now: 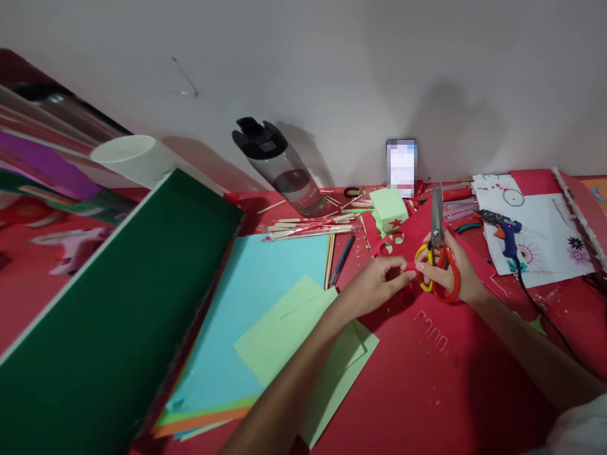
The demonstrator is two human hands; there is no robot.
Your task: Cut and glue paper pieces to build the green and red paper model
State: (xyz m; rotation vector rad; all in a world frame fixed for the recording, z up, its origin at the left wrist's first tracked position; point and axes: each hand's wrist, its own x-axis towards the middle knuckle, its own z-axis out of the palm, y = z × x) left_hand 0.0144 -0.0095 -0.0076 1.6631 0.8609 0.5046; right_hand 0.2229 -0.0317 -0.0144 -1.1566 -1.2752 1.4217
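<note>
Scissors [437, 218] with one yellow and one orange-red handle point blades-up, away from me, in my right hand [450, 272]. My right fingers close round the handles, and the thumb meets a small strip of red paper [411, 266]. From the other side, my left hand [386, 281] pinches that same strip between thumb and fingers. Behind the hands lies a larger red sheet [427, 227], partly covered by them. A pale green paper box [389, 208] with a red star on it sits just beyond my left hand.
Blue sheets [275, 265] and light green sheets [279, 335] lie to the left, beside a tall dark green board [118, 303]. A water bottle [289, 170], wooden sticks [308, 227], a pen [341, 259] and a phone [402, 164] stand or lie farther back. At right is a corded glue gun [509, 234].
</note>
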